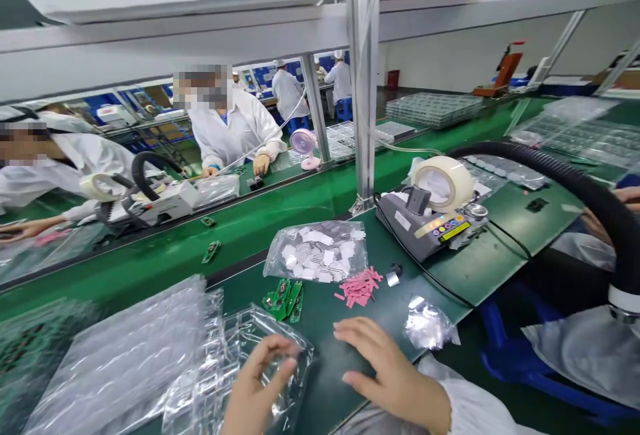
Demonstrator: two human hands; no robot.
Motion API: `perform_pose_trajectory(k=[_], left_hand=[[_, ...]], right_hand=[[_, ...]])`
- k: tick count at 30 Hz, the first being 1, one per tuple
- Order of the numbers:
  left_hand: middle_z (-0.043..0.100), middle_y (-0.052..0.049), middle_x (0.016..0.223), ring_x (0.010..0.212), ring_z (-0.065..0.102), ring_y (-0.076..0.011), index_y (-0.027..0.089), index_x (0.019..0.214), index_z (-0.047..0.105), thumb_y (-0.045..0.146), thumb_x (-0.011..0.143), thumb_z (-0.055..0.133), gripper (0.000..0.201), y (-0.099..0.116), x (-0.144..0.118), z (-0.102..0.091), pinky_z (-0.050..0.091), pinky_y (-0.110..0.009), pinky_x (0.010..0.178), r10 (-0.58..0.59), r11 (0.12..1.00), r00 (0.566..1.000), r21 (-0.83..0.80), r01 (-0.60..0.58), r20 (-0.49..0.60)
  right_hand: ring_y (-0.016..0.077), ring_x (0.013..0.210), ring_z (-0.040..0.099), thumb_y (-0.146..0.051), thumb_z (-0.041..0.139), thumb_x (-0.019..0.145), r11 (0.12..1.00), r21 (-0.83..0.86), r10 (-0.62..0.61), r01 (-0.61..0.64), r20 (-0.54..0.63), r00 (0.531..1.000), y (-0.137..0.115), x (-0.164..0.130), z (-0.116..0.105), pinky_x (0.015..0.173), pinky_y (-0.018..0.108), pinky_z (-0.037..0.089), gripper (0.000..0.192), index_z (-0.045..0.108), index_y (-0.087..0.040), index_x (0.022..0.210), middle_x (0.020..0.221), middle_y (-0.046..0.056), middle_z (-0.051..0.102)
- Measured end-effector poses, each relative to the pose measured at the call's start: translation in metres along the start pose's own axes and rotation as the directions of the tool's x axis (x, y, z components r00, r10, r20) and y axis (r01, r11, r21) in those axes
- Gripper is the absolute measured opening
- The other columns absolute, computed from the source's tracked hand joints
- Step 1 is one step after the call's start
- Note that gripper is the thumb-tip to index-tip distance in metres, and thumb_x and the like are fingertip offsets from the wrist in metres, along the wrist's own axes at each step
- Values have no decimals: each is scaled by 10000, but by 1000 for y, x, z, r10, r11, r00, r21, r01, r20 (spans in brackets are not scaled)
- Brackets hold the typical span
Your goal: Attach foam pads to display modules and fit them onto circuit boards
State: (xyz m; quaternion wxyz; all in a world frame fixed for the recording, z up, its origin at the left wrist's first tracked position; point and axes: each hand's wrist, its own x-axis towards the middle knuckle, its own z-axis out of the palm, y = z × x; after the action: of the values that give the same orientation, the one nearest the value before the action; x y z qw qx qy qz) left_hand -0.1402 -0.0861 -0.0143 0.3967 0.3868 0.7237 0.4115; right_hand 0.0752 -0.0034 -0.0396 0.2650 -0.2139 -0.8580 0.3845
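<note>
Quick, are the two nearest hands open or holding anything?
Left hand: loosely curled over clear plastic tray; blurred, cannot tell if holding anything.
Right hand: open, holding nothing visible.

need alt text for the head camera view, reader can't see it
A person's left hand, blurred and curled, is over a clear plastic tray; the open right hand is above a green workbench. Beyond lie green circuit boards, pink strips and a bag of white pieces, with a co-worker opposite.

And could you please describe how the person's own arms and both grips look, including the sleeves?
The right grip is a bare hand, ungloved, coming out of a loose, wrinkled, white fabric sleeve. The left grip is also bare and slightly blurred; its sleeve is out of view. I see no markings.
</note>
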Motion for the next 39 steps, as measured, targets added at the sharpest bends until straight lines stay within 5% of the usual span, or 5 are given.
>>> perform_pose_trajectory(k=[5,14,25,32,39], left_hand=[[678,-4,723,848,602,-216,231,1164,479,424,617,731,632,17,-4,53,380,-364,880,100,982,869,-187,-9,485],[600,15,691,684,520,-125,189,1055,585,424,550,781,591,37,-22,80,382,-265,687,49,933,744,-296,204,666],[598,-9,715,677,511,-109,161,806,661,363,576,783,330,17,-42,104,387,-233,674,42,689,851,-632,355,524],[635,-33,742,794,554,-159,169,765,666,390,582,772,306,16,-49,106,393,-282,823,-16,667,925,-686,292,379],[603,-18,752,759,514,-137,174,789,646,404,612,749,308,24,-63,110,384,-276,787,50,741,911,-627,240,409]], right_hand=[[187,909,503,-317,456,906,986,-51,-165,162,-86,982,-21,-15,-30,795,348,444,217,617,-222,1016,999,73,561],[154,790,511,-220,577,839,999,24,-39,46,-223,974,-32,-47,-29,714,301,457,50,612,-193,864,811,34,569],[141,692,507,-258,464,894,974,-184,-194,130,-390,900,-26,-60,-5,653,279,445,144,551,-197,798,719,17,574],[330,952,533,-327,563,809,749,-324,298,-577,-613,732,68,-45,-46,845,554,356,277,607,-130,999,1001,171,593],[212,987,542,-302,604,822,718,-295,427,-630,-528,734,90,-26,-48,911,472,382,162,605,-143,854,970,40,605]])
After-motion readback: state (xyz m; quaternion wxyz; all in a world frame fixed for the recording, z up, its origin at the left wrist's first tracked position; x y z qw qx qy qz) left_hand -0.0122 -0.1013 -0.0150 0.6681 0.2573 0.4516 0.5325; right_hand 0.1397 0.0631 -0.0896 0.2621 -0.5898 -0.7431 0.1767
